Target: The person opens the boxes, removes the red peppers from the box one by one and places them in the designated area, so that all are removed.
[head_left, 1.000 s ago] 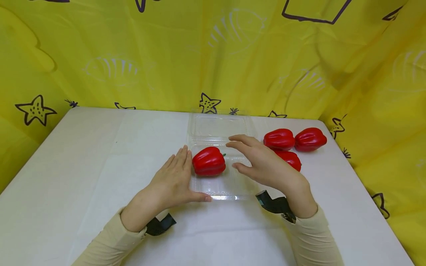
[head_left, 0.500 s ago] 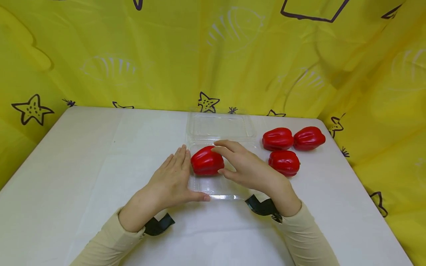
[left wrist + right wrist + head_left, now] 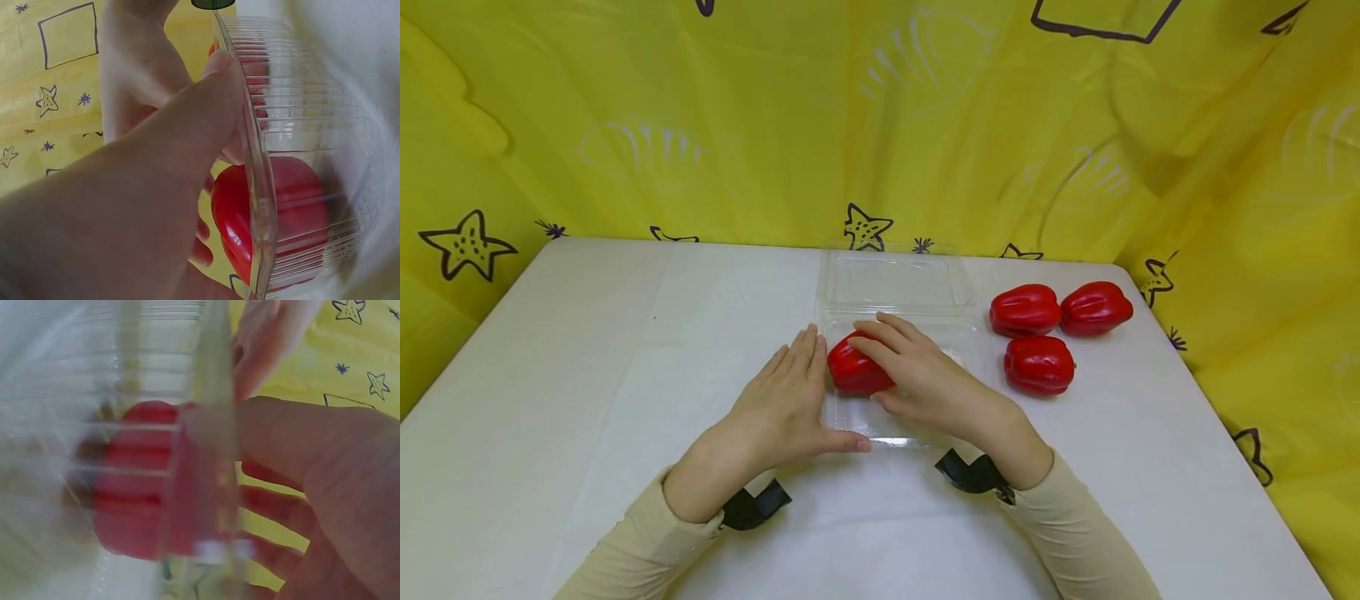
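A red bell pepper [image 3: 853, 371] lies on its side in the left part of an open clear plastic clamshell box [image 3: 850, 421]. My left hand [image 3: 778, 404] rests along the box's left side, its fingers straight and its thumb reaching along the near rim. Over the pepper's right end, my right hand [image 3: 928, 375] curves its fingers across the top, with the thumb at the near side; the stem end is hidden from above. Through the box's ribbed wall, the left wrist view shows the pepper [image 3: 294, 200]. It looks blurred in the right wrist view.
Three more red bell peppers, one at the back [image 3: 1025, 310], one at the far right [image 3: 1096, 308] and one nearer [image 3: 1039, 365], lie right of the box on the white table [image 3: 587, 350]. The lid [image 3: 895, 282] is folded back toward the yellow curtain [image 3: 775, 125].
My right hand has moved left from beside the pepper onto its right end, its fingers now curving over it. My left hand and the box have stayed nearly in place.
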Demonstrator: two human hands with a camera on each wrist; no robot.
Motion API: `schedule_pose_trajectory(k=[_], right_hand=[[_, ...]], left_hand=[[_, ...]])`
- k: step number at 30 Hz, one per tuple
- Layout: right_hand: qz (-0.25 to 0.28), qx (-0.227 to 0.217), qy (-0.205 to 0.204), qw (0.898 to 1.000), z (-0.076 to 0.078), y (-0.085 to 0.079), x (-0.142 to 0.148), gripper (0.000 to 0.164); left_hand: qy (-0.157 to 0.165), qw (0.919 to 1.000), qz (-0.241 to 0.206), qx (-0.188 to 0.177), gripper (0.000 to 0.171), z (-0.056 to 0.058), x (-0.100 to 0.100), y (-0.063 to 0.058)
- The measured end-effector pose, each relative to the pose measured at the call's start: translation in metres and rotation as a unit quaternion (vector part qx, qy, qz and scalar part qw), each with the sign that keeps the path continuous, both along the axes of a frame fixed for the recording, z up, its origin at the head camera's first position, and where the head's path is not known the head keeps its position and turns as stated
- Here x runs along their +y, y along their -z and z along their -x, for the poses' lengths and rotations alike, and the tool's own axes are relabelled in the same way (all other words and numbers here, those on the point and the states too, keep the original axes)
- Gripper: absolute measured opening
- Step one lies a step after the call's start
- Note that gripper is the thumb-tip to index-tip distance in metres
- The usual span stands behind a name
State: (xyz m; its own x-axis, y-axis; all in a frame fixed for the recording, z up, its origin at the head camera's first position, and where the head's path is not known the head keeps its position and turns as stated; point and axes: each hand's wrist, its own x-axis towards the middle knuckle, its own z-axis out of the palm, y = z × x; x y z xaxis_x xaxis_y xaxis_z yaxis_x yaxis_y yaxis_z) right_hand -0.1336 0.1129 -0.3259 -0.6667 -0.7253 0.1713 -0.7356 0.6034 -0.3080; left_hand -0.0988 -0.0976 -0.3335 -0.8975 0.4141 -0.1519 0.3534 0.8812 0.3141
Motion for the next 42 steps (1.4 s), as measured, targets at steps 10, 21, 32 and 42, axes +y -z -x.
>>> schedule_pose_trajectory(k=[10,21,32,42], right_hand=[[0.014,0.014,-0.004,1.000,0.001,0.013,-0.005,0.063],[-0.026,-0.005,0.043,0.999,-0.001,0.011,-0.004,0.056],[-0.037,-0.004,0.040,0.998,-0.001,0.008,-0.001,0.057],[-0.034,-0.006,0.041,0.999,-0.004,0.000,0.004,0.059]], left_hand=[[0.004,1.0000,-0.003,0.004,0.129,-0.001,-0.002,0.000],[0.005,0.9999,-0.003,0.009,0.127,-0.001,-0.001,0.001],[0.004,0.9999,-0.001,0.012,0.128,-0.002,-0.001,0.001],[0.000,1.0000,-0.002,0.003,0.130,-0.002,-0.001,0.001]])
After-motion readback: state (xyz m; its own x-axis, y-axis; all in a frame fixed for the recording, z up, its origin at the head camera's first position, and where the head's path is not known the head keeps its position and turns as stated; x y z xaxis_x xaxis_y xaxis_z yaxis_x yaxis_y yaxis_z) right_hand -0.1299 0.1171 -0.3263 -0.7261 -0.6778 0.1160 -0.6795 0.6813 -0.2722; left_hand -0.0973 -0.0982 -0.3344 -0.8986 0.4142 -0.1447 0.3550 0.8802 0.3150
